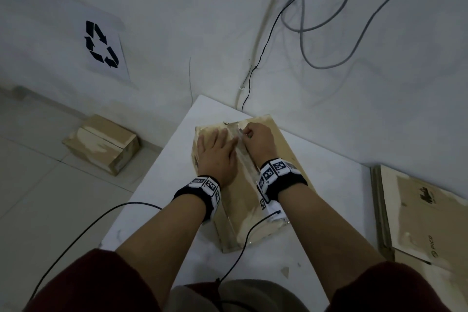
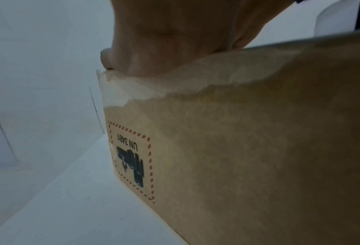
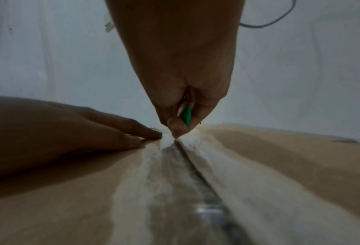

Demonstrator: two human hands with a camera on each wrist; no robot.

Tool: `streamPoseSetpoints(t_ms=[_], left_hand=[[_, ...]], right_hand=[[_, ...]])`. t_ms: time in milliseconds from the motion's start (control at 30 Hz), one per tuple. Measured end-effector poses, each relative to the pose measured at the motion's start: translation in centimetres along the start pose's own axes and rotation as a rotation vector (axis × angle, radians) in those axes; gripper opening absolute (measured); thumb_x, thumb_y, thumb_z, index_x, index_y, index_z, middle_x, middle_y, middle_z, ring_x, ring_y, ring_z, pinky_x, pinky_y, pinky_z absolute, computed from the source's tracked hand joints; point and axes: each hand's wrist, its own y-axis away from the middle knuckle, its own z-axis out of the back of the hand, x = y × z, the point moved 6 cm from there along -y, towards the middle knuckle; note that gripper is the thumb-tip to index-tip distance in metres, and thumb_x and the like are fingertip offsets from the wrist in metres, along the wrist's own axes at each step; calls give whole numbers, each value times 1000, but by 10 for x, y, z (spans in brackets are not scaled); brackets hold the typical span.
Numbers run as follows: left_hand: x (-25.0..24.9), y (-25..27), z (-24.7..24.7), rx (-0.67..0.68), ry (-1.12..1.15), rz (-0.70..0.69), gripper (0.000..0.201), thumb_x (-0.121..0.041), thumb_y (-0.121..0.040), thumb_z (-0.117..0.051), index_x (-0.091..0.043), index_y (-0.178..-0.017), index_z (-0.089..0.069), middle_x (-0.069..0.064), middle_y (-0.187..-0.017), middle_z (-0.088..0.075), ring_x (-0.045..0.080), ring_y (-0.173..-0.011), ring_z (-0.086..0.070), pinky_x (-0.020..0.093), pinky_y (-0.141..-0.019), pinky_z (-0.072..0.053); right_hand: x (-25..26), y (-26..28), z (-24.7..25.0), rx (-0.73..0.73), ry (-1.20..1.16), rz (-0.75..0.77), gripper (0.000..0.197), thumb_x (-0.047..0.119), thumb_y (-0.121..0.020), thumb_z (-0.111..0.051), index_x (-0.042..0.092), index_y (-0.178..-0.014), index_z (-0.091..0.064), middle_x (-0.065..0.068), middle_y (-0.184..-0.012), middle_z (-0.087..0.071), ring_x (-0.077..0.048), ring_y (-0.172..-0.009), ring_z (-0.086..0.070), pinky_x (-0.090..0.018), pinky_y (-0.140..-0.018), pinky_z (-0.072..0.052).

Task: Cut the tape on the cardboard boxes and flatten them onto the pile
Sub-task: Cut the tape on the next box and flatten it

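Head overhead; wrists close, sharing box (image 1: pixel 273 149).

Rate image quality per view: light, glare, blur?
Head: dim, even light, wide-angle bending of the table edges. Left wrist: box label sharp, left hand soft. Right wrist: glare on the tape, right hand backlit.
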Motion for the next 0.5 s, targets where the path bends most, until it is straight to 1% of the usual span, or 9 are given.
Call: streamPoseSetpoints(t_ms=[100,233,300,367,433,500], left_hand=[[0,0,0,-17,8,2,57,-39,-91,-19,-32,-141,-44,1,-157,-26,22,-147,-13,42,-112,14],[0,0,-1,-54,27,-6,58,-40,-91,-19,-28,-137,-50,3,-155,-32,24,-146,-17,43,-114,10],[0,0,-1,-69,31,-15,67,-45,-87,-10,-28,-137,-51,4,-154,-33,25,-146,-18,44,-115,8],[0,0,-1,-63,18,-22,76,-48,-82,-2,-29,-138,-50,3,-155,-31,24,-146,-17,43,-114,9],[0,0,0,-65,13,-18,73,-48,-84,-4,-30,-138,-49,2,-155,-31,23,-146,-17,43,-114,10],[0,1,-1,-64,13,-11,64,-44,-88,-12,-30,-138,-49,2,-155,-31,23,-146,-17,43,-114,9]], right_hand=[[-8,8,-1,6,-13,3,18,17,-91,-63,11,-75,-62,-6,-72,-61,-26,-70,-57,-39,-70,-50],[-18,24,-5,4,-9,1,12,11,-87,-62,9,-76,-65,-8,-77,-64,-27,-74,-60,-43,-71,-53],[-19,23,-2,-24,-31,-7,13,13,-88,-62,8,-77,-65,-9,-79,-64,-28,-75,-60,-43,-71,-52],[-18,22,0,-39,-11,10,15,16,-91,-61,6,-79,-64,-10,-82,-64,-30,-77,-59,-43,-71,-50],[-15,25,-2,-43,24,46,16,17,-94,-57,6,-84,-63,-12,-89,-62,-29,-80,-57,-40,-72,-47],[-14,28,-2,-60,11,63,16,19,-96,-56,6,-89,-62,-11,-93,-61,-26,-81,-55,-37,-72,-44]])
